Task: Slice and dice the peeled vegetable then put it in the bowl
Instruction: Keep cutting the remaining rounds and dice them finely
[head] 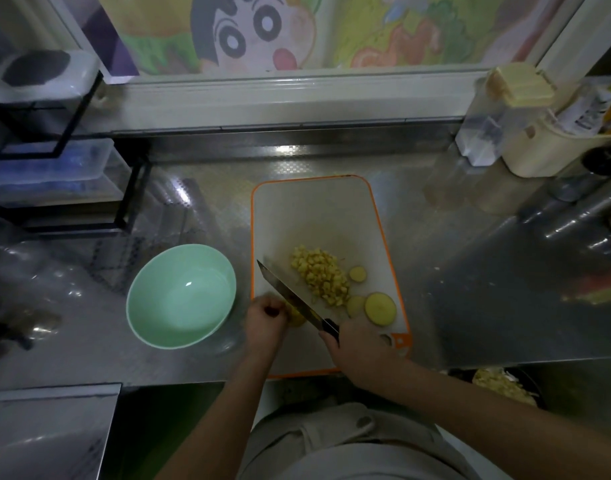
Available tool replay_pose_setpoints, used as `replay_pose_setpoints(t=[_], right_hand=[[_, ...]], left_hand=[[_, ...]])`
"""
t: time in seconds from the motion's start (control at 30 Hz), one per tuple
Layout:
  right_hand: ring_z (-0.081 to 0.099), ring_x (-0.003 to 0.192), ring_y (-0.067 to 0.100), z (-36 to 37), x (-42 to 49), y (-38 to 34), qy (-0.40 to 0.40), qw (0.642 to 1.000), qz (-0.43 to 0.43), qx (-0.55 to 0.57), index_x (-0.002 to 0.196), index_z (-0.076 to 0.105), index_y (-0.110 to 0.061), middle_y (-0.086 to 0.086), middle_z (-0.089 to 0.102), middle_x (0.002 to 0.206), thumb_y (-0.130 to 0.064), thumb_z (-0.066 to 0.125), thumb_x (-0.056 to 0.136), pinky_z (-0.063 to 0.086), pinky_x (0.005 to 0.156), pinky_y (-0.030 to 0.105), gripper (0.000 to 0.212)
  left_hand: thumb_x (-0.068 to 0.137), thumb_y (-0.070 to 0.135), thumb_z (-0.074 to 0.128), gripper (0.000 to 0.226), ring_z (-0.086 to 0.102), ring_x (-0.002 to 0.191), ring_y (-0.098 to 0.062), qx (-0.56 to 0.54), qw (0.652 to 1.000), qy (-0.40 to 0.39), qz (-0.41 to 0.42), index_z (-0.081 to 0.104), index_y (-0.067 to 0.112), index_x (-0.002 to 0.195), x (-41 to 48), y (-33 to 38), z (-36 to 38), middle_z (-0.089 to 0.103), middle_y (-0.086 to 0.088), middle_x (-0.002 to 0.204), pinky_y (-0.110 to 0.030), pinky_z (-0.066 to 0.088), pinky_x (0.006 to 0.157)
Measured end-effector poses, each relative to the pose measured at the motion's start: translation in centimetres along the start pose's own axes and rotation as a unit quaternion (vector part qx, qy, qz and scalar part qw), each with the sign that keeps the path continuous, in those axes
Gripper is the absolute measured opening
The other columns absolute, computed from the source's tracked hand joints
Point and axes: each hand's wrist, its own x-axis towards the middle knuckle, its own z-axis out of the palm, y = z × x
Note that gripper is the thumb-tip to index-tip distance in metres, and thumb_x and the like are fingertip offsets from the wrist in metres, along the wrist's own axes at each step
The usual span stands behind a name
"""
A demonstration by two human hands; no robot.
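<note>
We are working on a steel counter (pixel 470 271). Itemising from the left: one empty mint-green bowl (pixel 181 296), sitting just beside the orange-rimmed cutting board (pixel 314 209); our left hand (pixel 266 318), fingers curling onto one uncut potato piece (pixel 297 317) lying just right of them, against the knife (pixel 286 294), whose blade is running diagonally far-left to near-right; one pile of dice (pixel 321 278); three round slices (pixel 380 308); our right hand (pixel 359 344), wrapping the handle.

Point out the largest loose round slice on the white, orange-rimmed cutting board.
The pale yellow round slice nearest the right rim of the cutting board; the two slices left of it are clearly smaller.
</note>
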Motion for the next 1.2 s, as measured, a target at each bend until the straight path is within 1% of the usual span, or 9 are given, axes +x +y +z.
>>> replay_pose_setpoints(t=[0.2, 0.3, 0.5, 0.6, 0.67, 0.87, 1.0, 1.13, 1.2], right_hand=[[0.048, 0.064, 0.013, 0.5, 0.5, -0.1, 0.015, 1.0, -0.012, -0.003, 0.069, 0.041, -0.019, -0.006, 0.042, 0.066, -0.043, 0.035, 0.1, 0.029, 0.043, 0.022, 0.039], [0.06, 0.085, 0.022, 0.7, 1.2, -0.3, 0.024, 1.0, -0.015, 0.013, 0.096, 0.057, -0.01, 0.008, 0.062, 0.095, -0.04, 0.037, 0.1, 0.034, 0.058, 0.026, 0.036], [0.06, 0.099, 0.022, 1.7, 2.1, -0.3, 0.048, 0.998, -0.033, -0.022, 0.108, 0.057, -0.011, 0.009, 0.062, 0.105, -0.039, 0.035, 0.1, 0.032, 0.067, 0.023, 0.037], [0.058, 0.104, 0.024, 2.4, 2.7, -0.1, 0.042, 0.999, -0.027, 0.021, 0.116, 0.055, -0.008, 0.012, 0.061, 0.115, -0.038, 0.036, 0.1, 0.035, 0.071, 0.025, 0.039], [0.059, 0.102, 0.024, 2.6, 2.8, 0.1, 0.043, 0.998, -0.033, 0.023, 0.114, 0.055, -0.009, 0.011, 0.061, 0.114, -0.037, 0.036, 0.1, 0.035, 0.071, 0.025, 0.037], [0.059, 0.098, 0.023, 2.9, 2.8, 0.4, 0.041, 0.998, -0.036, 0.043, 0.107, 0.057, -0.01, 0.011, 0.062, 0.109, -0.037, 0.037, 0.1, 0.041, 0.075, 0.028, 0.034], [0.061, 0.09, 0.025, 2.3, 3.5, 1.0, 0.019, 0.996, -0.026, 0.081, 0.086, 0.049, -0.013, 0.014, 0.063, 0.099, -0.039, 0.041, 0.099, 0.035, 0.064, 0.025, 0.03], [0.061, 0.078, 0.026, 2.0, 4.3, 1.6, 0.004, 0.994, -0.032, 0.1, 0.086, 0.059, -0.005, 0.014, 0.064, 0.085, -0.045, 0.041, 0.097, 0.046, 0.066, 0.038, 0.045], [0.058, 0.069, 0.023, 2.1, 4.5, 1.8, 0.004, 0.995, -0.04, 0.095, 0.079, 0.056, -0.009, 0.008, 0.057, 0.073, -0.045, 0.041, 0.097, 0.043, 0.06, 0.035, 0.043]], left_hand=[[0.079, 0.0, 0.06, 0.017, 0.053, 0.075, -0.019, 0.0, 1.0, -0.011, 0.0, 0.058, 0.013, 0.069, 0.3, 0.0, 0.0, 0.058, -0.009, 0.079, -0.025, 0.029, 0.056], [0.079, 0.002, 0.061, 0.025, 0.054, 0.074, -0.019, 0.004, 1.0, -0.015, 0.003, 0.055, 0.02, 0.062, 0.3, 0.0, -0.1, 0.058, -0.007, 0.075, -0.023, 0.034, 0.053], [0.079, 0.001, 0.06, 0.023, 0.056, 0.074, -0.023, 0.001, 1.0, -0.021, -0.001, 0.057, 0.017, 0.062, 0.5, -0.3, 0.0, 0.061, -0.014, 0.077, -0.026, 0.034, 0.061], [0.079, -0.001, 0.059, 0.019, 0.053, 0.073, -0.021, 0.0, 1.0, -0.015, 0.002, 0.057, 0.013, 0.065, 0.4, -0.3, 0.0, 0.059, -0.014, 0.079, -0.021, 0.034, 0.055], [0.078, -0.001, 0.059, 0.017, 0.051, 0.071, -0.019, 0.008, 1.0, -0.015, 0.003, 0.058, 0.011, 0.067, 0.3, -0.2, 0.0, 0.058, -0.012, 0.078, -0.011, 0.032, 0.051], [0.078, 0.0, 0.062, 0.028, 0.049, 0.066, -0.013, 0.007, 1.0, -0.01, 0.01, 0.054, 0.019, 0.06, 0.2, -0.2, 0.0, 0.054, -0.005, 0.072, -0.006, 0.034, 0.052], [0.076, 0.0, 0.066, 0.025, 0.052, 0.073, -0.015, 0.01, 1.0, -0.005, 0.019, 0.055, 0.019, 0.064, 0.2, -0.1, 0.0, 0.058, -0.007, 0.078, -0.017, 0.03, 0.053], [0.076, 0.0, 0.066, 0.02, 0.052, 0.075, -0.015, 0.009, 1.0, -0.001, 0.024, 0.057, 0.016, 0.067, 0.1, -0.3, 0.0, 0.059, -0.009, 0.083, -0.014, 0.03, 0.054], [0.076, 0.0, 0.065, 0.017, 0.052, 0.076, -0.015, 0.005, 1.0, 0.001, 0.024, 0.059, 0.014, 0.069, 0.1, -0.3, 0.0, 0.058, -0.007, 0.08, -0.017, 0.029, 0.057]])
